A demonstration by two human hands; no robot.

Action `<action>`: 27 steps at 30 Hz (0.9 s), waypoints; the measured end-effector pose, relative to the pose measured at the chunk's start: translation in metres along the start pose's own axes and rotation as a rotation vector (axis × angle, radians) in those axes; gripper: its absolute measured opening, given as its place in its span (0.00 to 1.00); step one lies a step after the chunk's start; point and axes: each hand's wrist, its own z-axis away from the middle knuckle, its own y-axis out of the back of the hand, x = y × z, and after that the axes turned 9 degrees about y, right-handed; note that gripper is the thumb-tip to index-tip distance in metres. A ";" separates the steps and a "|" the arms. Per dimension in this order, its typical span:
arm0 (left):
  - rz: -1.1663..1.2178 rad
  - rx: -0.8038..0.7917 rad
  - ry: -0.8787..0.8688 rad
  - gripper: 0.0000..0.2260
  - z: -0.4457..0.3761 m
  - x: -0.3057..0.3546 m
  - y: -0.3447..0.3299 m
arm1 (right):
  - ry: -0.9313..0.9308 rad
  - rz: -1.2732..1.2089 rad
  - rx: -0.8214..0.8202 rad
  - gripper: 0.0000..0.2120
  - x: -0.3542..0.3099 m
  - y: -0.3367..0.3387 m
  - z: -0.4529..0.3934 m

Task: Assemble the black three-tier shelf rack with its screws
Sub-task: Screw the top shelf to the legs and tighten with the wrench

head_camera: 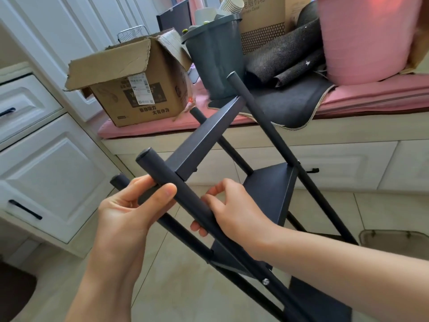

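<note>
Centrally, a black post [176, 194] of the rack [271, 189] is pinched between the left hand's [123, 212] thumb and curled fingers, while the right hand's [234, 214] fingers are wrapped around the same post lower down. The rack is held tilted above the tiled floor [176, 270], a screw [265, 281] showing at lower centre. A cardboard box [130, 89] sits at upper left.

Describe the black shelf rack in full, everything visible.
The black shelf rack looks like matte painted metal: round posts with capped ends and flat rectangular shelves fixed between them. It is tilted, post ends pointing up and left, its lower part running out of frame over the tiled floor. A silver screw shows low on one post. The left hand and right hand both grip the nearest post.
</note>
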 end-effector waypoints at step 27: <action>-0.121 -0.085 -0.057 0.27 0.008 0.008 0.004 | 0.072 -0.584 -0.179 0.08 -0.003 0.002 -0.022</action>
